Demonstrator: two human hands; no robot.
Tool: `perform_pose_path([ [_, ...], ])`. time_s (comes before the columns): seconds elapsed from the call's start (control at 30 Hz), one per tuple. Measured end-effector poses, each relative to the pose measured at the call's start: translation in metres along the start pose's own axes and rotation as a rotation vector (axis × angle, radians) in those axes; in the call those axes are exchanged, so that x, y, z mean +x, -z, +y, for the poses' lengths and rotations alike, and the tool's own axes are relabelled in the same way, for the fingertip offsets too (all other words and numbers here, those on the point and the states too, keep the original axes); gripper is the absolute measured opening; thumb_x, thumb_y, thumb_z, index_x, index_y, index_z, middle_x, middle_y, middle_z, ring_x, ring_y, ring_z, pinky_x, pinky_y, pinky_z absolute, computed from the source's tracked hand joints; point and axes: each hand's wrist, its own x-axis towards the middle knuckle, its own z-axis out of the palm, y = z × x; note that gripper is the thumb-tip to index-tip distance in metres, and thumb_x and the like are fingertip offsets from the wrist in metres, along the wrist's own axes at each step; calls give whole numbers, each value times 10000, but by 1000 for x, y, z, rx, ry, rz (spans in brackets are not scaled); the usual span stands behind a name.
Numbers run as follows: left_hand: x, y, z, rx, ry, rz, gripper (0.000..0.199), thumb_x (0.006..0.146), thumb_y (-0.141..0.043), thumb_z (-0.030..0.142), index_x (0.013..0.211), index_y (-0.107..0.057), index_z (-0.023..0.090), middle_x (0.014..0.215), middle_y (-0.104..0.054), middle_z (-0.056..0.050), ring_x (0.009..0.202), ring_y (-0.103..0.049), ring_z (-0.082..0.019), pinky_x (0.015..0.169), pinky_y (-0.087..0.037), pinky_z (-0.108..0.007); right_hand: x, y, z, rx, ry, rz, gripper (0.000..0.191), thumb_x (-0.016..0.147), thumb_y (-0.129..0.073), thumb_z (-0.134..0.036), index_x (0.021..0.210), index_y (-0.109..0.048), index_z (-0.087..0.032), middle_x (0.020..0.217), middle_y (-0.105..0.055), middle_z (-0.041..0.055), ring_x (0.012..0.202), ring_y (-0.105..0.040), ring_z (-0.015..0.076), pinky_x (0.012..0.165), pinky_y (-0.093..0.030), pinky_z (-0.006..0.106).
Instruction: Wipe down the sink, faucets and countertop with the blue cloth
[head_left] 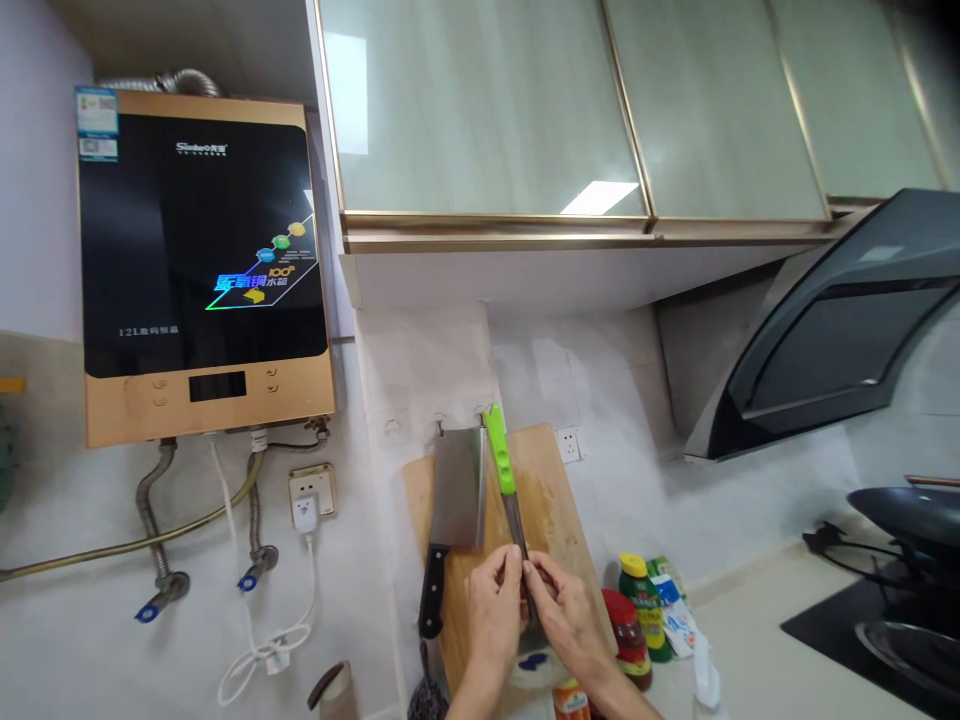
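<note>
A utensil with a bright green handle (499,450) and a dark metal shaft hangs from a wall hook in front of a wooden cutting board (547,490). My left hand (495,605) and my right hand (562,610) meet around the lower shaft, thumbs and fingertips pinched close together. The utensil's lower end is partly hidden between the hands. Left of it hangs a cleaver (457,490) with a black handle, blade upward, also in front of the board. A pale container (534,668) shows just below the hands.
Jars with red (626,640) and yellow lids (641,600) stand right of the board. Farther right are a stove (862,620), a wok (911,515) and a range hood (825,330). Cabinets (487,110) hang overhead; a water heater (202,260) is at left.
</note>
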Motion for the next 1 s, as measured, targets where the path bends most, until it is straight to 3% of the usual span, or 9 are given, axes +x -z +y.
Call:
perform_pose_path([
  [0.13,-8,12,2,13,26,60,602,787,-494,716,848,-730,166,682,-674,-40,660,-578,-177,606,-495,-279,0,-1,-10,66,23,-174,591,792,-546,-736,871,-717,-176,784,-714,71,722,-639,212,703,-516,307],
  [0.27,-10,23,-1,88,11,117,534,823,-488,646,748,-702,163,638,-628,-24,645,-547,-170,614,-461,-284,3,-11,-2,122,-24,-244,638,761,-565,-770,829,-715,-153,684,-663,42,668,-590,181,643,-469,280],
  [0.57,-13,36,-3,124,2,137,455,842,-482,558,634,-619,177,581,-475,21,601,-427,-135,586,-357,-277,-1,-30,12,209,-97,-264,643,728,-592,-787,774,-703,-155,647,-632,35,632,-565,167,587,-458,265],
  [1.0,-14,41,-15,100,34,137,531,809,-490,649,646,-658,173,569,-537,2,603,-482,-149,587,-437,-276,-5,-38,17,139,-86,-223,676,703,-572,-825,677,-659,-155,606,-625,36,602,-568,168,564,-433,265],
])
